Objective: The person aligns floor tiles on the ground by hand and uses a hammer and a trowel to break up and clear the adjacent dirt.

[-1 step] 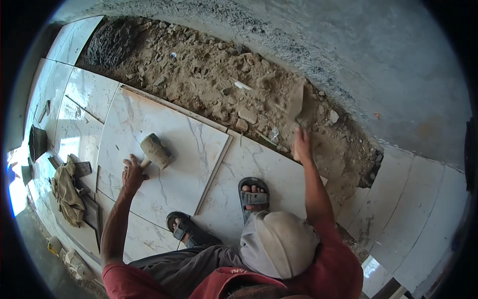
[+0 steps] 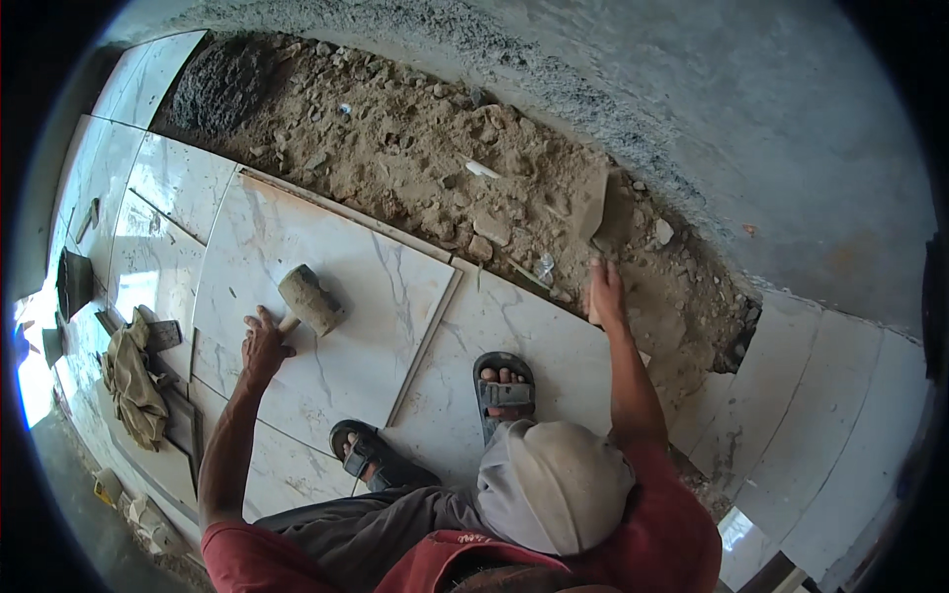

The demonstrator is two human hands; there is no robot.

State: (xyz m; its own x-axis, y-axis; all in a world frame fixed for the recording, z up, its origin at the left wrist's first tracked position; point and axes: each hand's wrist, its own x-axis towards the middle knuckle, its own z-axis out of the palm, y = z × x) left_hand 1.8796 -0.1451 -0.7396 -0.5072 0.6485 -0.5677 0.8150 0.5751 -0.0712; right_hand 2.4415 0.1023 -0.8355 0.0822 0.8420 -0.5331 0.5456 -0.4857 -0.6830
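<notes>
My right hand (image 2: 606, 295) is closed on the handle of a trowel, its blade (image 2: 598, 208) in the sandy rubble strip (image 2: 386, 148) beside the tiles. My left hand (image 2: 265, 341) rests with fingers spread on a loose white marble-patterned tile (image 2: 366, 326), touching the handle of a mallet (image 2: 312, 301) whose thick, dusty head lies on that tile. Below me are my two sandalled feet (image 2: 504, 390) on the tiles. A grey cap (image 2: 554, 479) at the bottom centre hides part of my body.
A rough grey wall (image 2: 761, 158) runs along the far side of the rubble. At the left lie a crumpled khaki cloth (image 2: 138, 385) and dark buckets (image 2: 74, 285). A dark lump (image 2: 222, 84) sits at the back left, and pale tiles (image 2: 791, 415) cover the right side.
My right hand and the trowel have shifted slightly down and to the right. My left hand and the mallet stay in place.
</notes>
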